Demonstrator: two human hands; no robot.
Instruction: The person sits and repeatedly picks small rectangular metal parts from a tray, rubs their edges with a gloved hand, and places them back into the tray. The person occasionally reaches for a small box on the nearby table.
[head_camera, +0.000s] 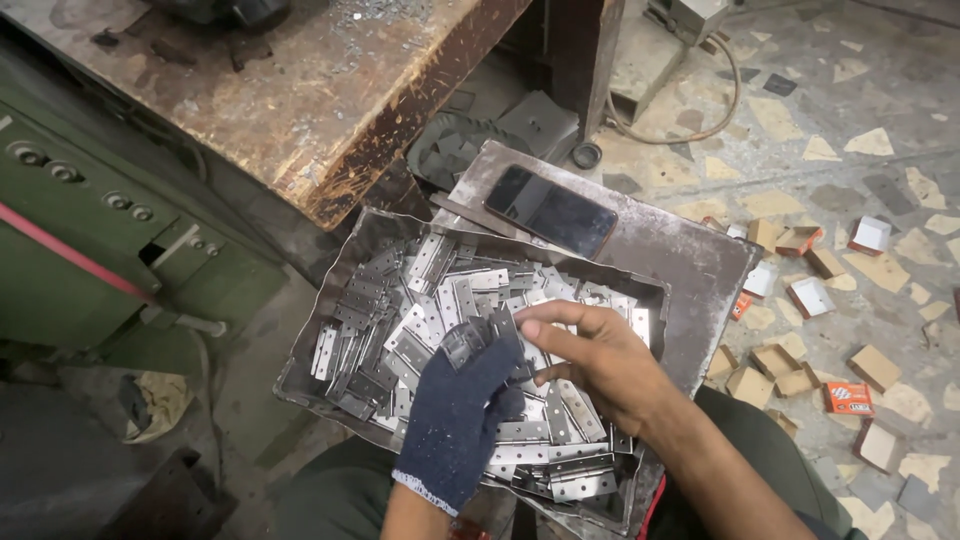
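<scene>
1. The left hand (455, 415) wears a dark blue knitted glove with a pale cuff edge; its bare forearm rises from the bottom of the view.
2. Its gloved fingers (480, 350) curl upward and close together, thumb side turned toward the other hand.
3. The right hand (600, 360) is bare, its forearm coming in from the lower right.
4. Its fingers (545, 320) stretch leftward, slightly bent, with the tips just beside the gloved fingertips and the thumb tucked beneath them.
</scene>
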